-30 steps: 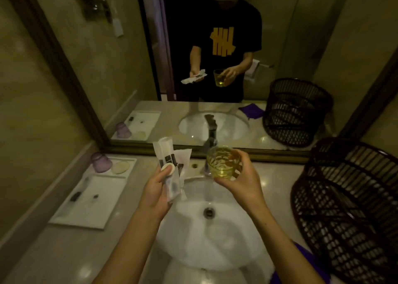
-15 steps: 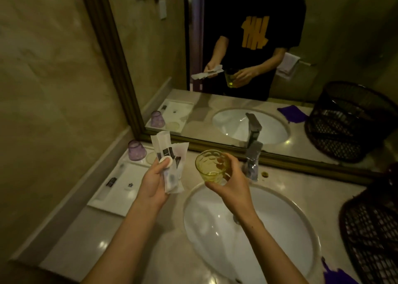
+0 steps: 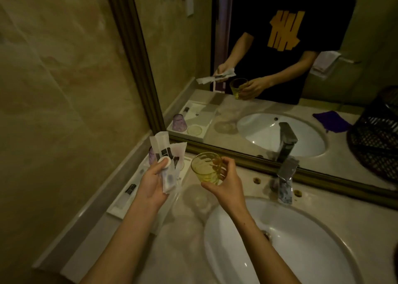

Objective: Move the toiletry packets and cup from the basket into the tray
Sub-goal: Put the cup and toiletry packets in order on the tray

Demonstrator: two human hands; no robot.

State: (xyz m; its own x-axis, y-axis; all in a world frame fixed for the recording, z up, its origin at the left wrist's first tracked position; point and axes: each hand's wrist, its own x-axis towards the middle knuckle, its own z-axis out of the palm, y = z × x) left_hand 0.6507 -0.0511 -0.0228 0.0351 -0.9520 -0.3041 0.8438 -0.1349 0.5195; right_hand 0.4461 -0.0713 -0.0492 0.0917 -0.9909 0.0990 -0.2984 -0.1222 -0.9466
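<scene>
Your right hand (image 3: 228,184) has its grip closed around the yellow-green faceted glass cup (image 3: 206,168), held above the beige marble surface (image 3: 189,236). Your left hand (image 3: 151,181) clasps the white paper toiletry packets (image 3: 167,154) with dark labels, print unreadable, over the white rectangular tray (image 3: 120,206) beyond.

No legible text; packets (image 3: 167,154) carry dark labels, too small to read.
</scene>
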